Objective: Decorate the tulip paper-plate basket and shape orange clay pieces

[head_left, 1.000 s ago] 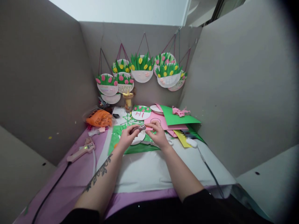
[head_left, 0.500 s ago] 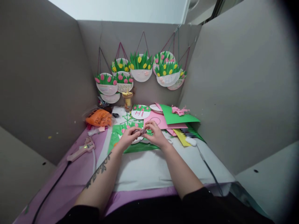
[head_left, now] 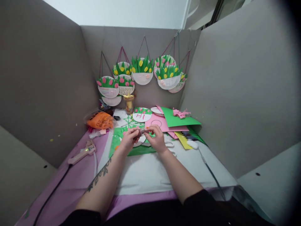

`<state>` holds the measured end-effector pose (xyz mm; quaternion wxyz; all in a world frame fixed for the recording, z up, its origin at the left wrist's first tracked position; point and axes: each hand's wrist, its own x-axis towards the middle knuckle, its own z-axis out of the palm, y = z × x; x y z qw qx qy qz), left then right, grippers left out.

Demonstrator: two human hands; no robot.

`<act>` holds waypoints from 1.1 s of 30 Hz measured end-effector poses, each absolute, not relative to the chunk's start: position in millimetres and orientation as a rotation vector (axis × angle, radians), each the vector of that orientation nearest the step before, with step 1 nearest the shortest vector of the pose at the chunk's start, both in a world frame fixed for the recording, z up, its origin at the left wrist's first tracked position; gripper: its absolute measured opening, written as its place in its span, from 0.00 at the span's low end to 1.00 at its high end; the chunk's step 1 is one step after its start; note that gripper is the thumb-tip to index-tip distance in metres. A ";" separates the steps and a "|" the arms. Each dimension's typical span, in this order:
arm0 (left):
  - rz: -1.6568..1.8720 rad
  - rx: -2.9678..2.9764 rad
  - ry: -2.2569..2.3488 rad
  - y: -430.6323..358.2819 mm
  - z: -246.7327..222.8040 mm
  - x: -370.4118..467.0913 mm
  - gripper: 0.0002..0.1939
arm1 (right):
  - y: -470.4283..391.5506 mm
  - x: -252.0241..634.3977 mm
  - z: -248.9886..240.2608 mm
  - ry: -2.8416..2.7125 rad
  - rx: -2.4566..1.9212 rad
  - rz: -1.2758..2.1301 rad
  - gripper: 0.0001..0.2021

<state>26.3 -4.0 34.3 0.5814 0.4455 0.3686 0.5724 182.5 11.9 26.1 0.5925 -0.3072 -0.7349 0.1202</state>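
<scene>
My left hand (head_left: 128, 139) is closed round a small mauve-brown bundle (head_left: 142, 131), perhaps of wound cord; its exact kind is too small to tell. From the other side, my right hand (head_left: 156, 138) pinches its right end between thumb and fingers. Both hands are above a paper-plate basket (head_left: 140, 138) with green paper leaves and pink tulips, partly hidden beneath them. That plate lies on a green sheet (head_left: 131, 151). White-handled scissors (head_left: 169, 144) are just right of my right hand. Behind the hands rests another tulip plate (head_left: 141, 117) lettered "HI".
Pink paper (head_left: 157, 124) and green paper (head_left: 181, 121) are piled at the back right beside a white computer mouse (head_left: 192, 144). On the left lie a pink glue gun (head_left: 82, 154) and an orange packet (head_left: 100, 120). A lidded jar (head_left: 129, 105) stands behind. Several plate baskets (head_left: 142, 78) hang on the grey partition.
My right hand has shifted slightly right and down, so more of the mauve-brown bundle shows between the hands. The view has tilted up a little.
</scene>
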 end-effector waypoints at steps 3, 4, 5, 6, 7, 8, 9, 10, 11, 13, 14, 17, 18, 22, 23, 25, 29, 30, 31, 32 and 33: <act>1.349 1.090 0.860 -3.0 31.7 24.9 0.20 | 13.0 184.2 27.6 -1.735 -0.711 0.331 0.06; 1.352 1.110 0.864 -2.5 30.5 24.4 0.20 | 13.6 184.8 28.0 -1.766 -0.709 0.335 0.08; 1.353 1.127 0.870 -2.1 29.3 23.9 0.20 | 14.3 185.4 28.2 -1.801 -0.709 0.332 0.09; 1.356 1.142 0.878 -1.9 28.2 23.6 0.20 | 14.9 186.0 28.3 -1.831 -0.709 0.321 0.10; 1.359 1.155 0.888 -1.9 27.5 23.3 0.21 | 15.6 186.5 28.2 -1.853 -0.710 0.306 0.11; 1.362 1.164 0.905 -2.2 27.2 23.0 0.21 | 16.2 186.9 28.1 -1.866 -0.710 0.290 0.10; 1.359 1.174 0.929 -2.6 27.5 22.7 0.21 | 16.8 187.2 27.9 -1.871 -0.711 0.277 0.10; 1.350 1.191 0.956 -3.2 28.3 22.3 0.22 | 17.2 187.4 27.6 -1.873 -0.712 0.269 0.10; 1.333 1.223 0.984 -3.9 29.6 21.6 0.22 | 17.5 187.4 27.4 -1.872 -0.714 0.267 0.10; 1.294 1.346 1.042 -4.9 33.1 19.2 0.21 | 17.7 187.1 27.0 -1.876 -0.710 0.274 0.09; 1.283 1.427 1.067 -5.2 34.9 17.6 0.20 | 17.6 186.8 26.8 -1.887 -0.703 0.278 0.08; 1.255 1.637 1.124 -6.0 38.6 12.2 0.16 | 16.9 185.2 26.2 -1.958 -0.656 0.290 0.07; 1.209 1.672 1.121 -6.4 39.0 10.7 0.16 | 16.4 184.5 26.0 -1.980 -0.639 0.295 0.07; 0.957 1.644 1.025 -9.3 39.2 9.3 0.19 | 14.2 182.5 26.6 -1.978 -0.641 0.354 0.07; 0.942 1.621 1.018 -9.9 39.3 9.8 0.20 | 13.6 182.2 27.1 -1.964 -0.649 0.383 0.07; 0.947 1.596 1.022 -10.4 39.6 10.9 0.21 | 12.7 181.7 28.0 -1.927 -0.666 0.453 0.05; 0.959 1.563 1.007 -8.8 39.3 11.3 0.21 | 15.6 183.2 28.2 -1.797 -0.695 0.602 0.03; 0.959 1.548 1.002 -8.2 38.8 10.8 0.21 | 17.9 184.8 28.1 -1.736 -0.696 0.642 0.02; 0.962 1.534 1.001 -7.6 38.1 10.0 0.22 | 20.7 187.1 28.3 -1.642 -0.692 0.691 0.03; 0.964 1.523 1.006 -7.0 37.3 9.2 0.22 | 23.8 189.9 28.8 -1.515 -0.679 0.752 0.04; 0.968 1.514 1.017 -6.4 36.3 8.3 0.22 | 27.1 193.0 29.7 -1.366 -0.658 0.822 0.05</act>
